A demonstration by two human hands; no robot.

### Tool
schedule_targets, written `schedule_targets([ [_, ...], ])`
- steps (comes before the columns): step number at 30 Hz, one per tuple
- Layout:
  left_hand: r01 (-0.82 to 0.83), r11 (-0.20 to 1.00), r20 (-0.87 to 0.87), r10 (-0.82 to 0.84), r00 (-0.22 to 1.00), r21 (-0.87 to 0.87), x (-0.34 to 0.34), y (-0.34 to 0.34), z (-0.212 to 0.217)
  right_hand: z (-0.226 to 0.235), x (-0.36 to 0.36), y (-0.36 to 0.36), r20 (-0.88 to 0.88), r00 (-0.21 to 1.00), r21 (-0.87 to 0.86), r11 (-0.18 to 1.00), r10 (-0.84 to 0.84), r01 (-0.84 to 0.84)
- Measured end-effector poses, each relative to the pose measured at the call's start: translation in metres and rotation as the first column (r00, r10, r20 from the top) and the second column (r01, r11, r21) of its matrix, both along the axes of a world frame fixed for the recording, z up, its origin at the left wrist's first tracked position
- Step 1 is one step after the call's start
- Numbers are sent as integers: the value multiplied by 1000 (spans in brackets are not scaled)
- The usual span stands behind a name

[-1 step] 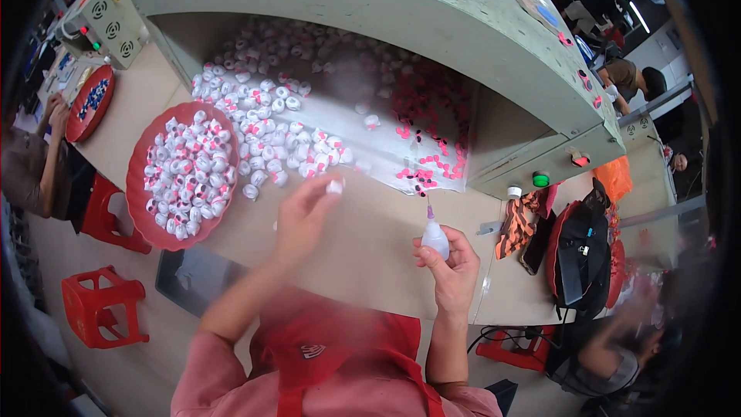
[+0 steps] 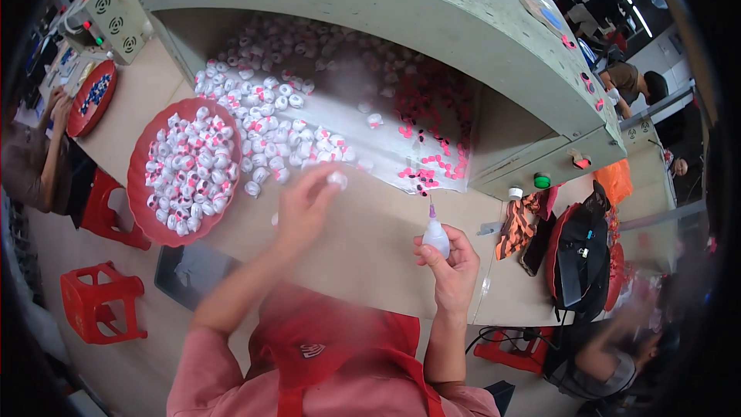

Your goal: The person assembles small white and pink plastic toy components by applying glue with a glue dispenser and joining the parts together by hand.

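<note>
My left hand (image 2: 301, 205) is closed, pinching a small round white piece (image 2: 337, 180) between thumb and fingertips. It hovers over the table just in front of a heap of similar white pieces with pink marks (image 2: 270, 127). In my right hand (image 2: 450, 266) is a white squeeze bottle (image 2: 435, 238) with a thin needle tip, held upright. The needle points toward small pink and black parts (image 2: 440, 166) scattered on a white sheet (image 2: 359, 156) inside the cabinet. At the left, a red scalloped basin (image 2: 139, 194) is full of the white pieces.
A large pale green metal cabinet (image 2: 347, 0) arches over the heap. At right lie a black bag (image 2: 580, 251), an orange patterned cloth (image 2: 515, 224) and a white cap (image 2: 515, 194). A red stool (image 2: 102, 301) stands at lower left. Other people work at both sides.
Almost nothing differs. My left hand and the white piece have shifted very slightly; the right hand with the bottle keeps its place.
</note>
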State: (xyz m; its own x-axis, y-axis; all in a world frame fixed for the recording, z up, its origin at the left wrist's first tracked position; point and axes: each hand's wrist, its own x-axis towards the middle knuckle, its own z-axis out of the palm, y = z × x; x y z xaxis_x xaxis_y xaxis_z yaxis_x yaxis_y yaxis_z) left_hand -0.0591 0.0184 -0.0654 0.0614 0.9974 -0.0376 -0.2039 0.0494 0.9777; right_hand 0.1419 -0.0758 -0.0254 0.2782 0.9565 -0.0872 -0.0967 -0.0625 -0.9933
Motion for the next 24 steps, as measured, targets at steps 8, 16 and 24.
schedule_targets([
  [8,419,630,-744,434,508,654,57,169,38,-4,-2,-6,-4,1000,-18,1000,11,-11],
  [16,170,693,-634,494,595,700,75,287,-30,-9,20,-19,32,995,-69,993,-95,97],
  [24,248,698,-736,589,334,672,52,250,9,2,11,-15,41,995,33,996,-88,87],
])
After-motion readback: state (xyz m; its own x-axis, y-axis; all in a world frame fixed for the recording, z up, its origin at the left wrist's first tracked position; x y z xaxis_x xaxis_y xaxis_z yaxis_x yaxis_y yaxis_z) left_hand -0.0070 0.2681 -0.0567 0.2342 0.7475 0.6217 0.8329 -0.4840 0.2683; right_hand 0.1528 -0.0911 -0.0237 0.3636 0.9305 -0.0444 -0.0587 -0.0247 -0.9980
